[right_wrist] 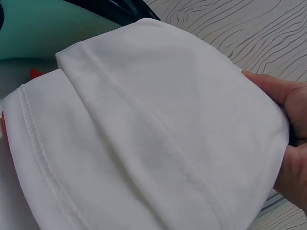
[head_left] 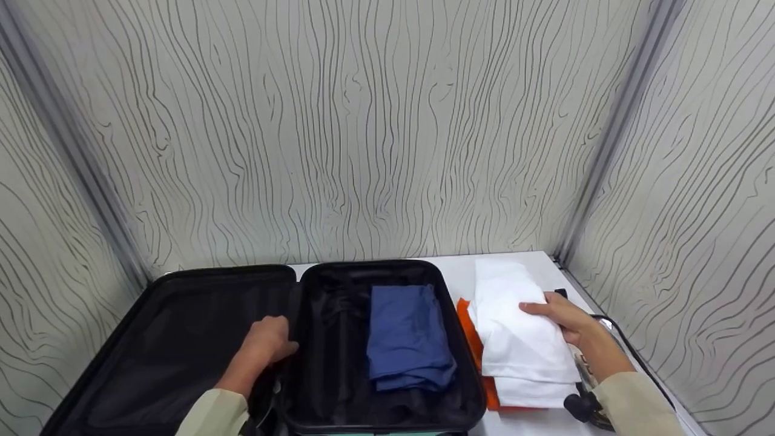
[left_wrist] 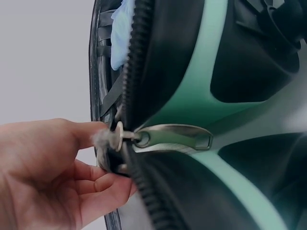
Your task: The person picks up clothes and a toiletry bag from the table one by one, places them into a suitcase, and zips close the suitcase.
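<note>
An open black suitcase [head_left: 312,387] lies with its two halves spread side by side. My left hand [head_left: 269,340] is between the halves; in the left wrist view its thumb and fingers pinch the zippered edge [left_wrist: 127,110] next to a metal zipper pull [left_wrist: 177,136]. To the right of the suitcase, my right hand [head_left: 560,315] grips a folded white garment [head_left: 521,339] by its right side, thumb on top and the other fingers hidden beneath. Stitched hems show along the garment's layers in the right wrist view. Beneath it, an orange cloth [head_left: 469,324] peeks out.
Folded blue clothing [head_left: 408,339] lies on the right side of the suitcase's right half. A white table [head_left: 463,278] carries everything. Wood-grain patterned panels [head_left: 363,133] rise behind and at both sides. A black cable [head_left: 636,351] runs along the right, beyond my right forearm.
</note>
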Tool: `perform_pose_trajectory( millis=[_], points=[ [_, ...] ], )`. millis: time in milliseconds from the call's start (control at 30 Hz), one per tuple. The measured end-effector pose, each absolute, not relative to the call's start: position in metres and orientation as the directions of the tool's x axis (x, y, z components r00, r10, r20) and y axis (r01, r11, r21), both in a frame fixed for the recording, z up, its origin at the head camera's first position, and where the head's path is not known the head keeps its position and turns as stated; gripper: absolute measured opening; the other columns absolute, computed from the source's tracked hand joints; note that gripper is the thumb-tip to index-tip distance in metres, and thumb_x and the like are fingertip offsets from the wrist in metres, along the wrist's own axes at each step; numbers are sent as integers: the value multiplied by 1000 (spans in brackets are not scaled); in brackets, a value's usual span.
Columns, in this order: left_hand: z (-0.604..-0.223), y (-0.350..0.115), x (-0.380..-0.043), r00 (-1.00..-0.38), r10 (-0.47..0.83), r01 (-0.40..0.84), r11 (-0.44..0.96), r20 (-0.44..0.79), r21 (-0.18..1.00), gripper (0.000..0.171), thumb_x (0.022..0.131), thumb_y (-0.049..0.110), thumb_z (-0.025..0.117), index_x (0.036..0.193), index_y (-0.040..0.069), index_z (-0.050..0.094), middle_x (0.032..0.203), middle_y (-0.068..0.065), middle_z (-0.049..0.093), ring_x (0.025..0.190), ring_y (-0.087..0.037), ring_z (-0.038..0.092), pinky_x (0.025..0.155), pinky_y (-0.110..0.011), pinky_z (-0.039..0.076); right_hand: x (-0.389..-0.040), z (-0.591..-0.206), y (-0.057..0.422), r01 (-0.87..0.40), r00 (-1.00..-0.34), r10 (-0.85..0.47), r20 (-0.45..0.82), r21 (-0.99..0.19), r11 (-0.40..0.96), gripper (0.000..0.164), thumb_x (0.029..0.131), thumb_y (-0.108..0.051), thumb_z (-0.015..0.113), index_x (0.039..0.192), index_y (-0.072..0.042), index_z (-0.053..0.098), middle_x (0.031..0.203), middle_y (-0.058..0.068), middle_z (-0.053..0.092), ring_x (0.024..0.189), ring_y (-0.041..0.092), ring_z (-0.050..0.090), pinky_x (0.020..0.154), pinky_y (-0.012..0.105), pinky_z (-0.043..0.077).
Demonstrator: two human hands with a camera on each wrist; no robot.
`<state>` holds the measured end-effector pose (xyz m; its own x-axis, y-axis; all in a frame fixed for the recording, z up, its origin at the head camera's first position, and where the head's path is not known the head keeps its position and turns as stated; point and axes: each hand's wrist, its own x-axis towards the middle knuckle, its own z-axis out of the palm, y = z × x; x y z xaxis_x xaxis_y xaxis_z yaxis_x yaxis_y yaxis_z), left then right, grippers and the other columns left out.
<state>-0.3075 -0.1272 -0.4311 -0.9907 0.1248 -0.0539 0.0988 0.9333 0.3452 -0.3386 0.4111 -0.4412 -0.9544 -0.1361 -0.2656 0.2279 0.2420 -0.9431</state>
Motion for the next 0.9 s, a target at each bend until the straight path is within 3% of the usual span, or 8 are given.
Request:
perform_pose_trajectory(
  millis=[333,600,900],
  points=[
    [-433,-127,-309,-992,125,106,936,-35,335,17,77,14,66,69,4,54,63,-11,55,46,-20,54,49,-32,46,-337,-429,410,179,-947,-229,-227,-960,214,47,89,-21,62,119,6,36,94,6,65,87,20,66,75,35,54],
    [-429,-123,-309,-989,134,105,929,-57,355,23,80,13,64,62,7,50,54,-8,51,42,-18,51,47,-29,44,-334,-414,406,154,-939,-282,-195,-975,162,28,90,-14,59,109,0,44,91,5,67,84,19,67,73,33,55],
    [-430,-126,-309,-989,125,89,928,-78,362,28,82,15,64,61,9,46,49,-5,48,41,-17,52,47,-28,43,-331,-396,392,163,-942,-264,-206,-971,175,33,90,-15,59,112,-1,39,92,4,64,83,18,66,72,32,55]
  ],
)
